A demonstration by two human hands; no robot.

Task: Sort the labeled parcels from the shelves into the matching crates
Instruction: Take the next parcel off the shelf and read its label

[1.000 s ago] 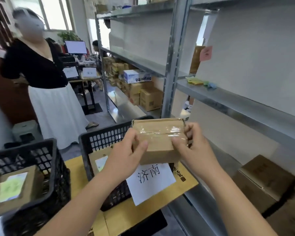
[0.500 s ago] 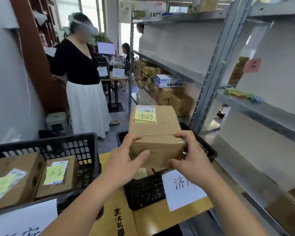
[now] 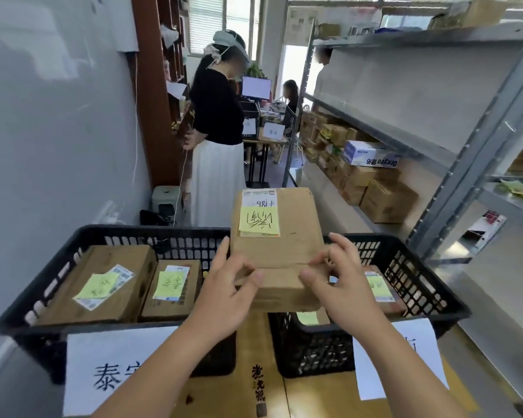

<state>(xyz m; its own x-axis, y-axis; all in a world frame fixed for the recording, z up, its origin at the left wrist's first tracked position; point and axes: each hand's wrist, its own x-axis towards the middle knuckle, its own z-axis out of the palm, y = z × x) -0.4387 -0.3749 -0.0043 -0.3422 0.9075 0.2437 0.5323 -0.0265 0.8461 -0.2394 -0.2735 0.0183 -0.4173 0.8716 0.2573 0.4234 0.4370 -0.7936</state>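
Two crates sat side by side on the counter [image 3: 302, 396], and the view had swung down and left since a second ago, when only the right crate [image 3: 420, 285] and the edge of the other showed; now the left crate [image 3: 52, 276] lay in full sight with its paper sign [image 3: 109, 372]. The shelves [image 3: 453, 164] had slid off to the right of the crates. Left of the right crate, the left one held two labelled boxes; the right crate held at least one, its yellow note partly showing.

The parcel [image 3: 280, 245] had been turned: a second ago its taped side faced the camera, and now its top faced up with the yellow note [image 3: 258, 220] readable in principle. It hung above the gap between the crates, over the right crate's left rim. The left hand [image 3: 224, 294] pinched the near left corner, thumb on top; the right hand [image 3: 341, 285] pinched the near right corner with fingers [image 3: 343, 245] spread.

The note was probably being matched to a sign, so a drop seemed near. Which crate, I could not tell.
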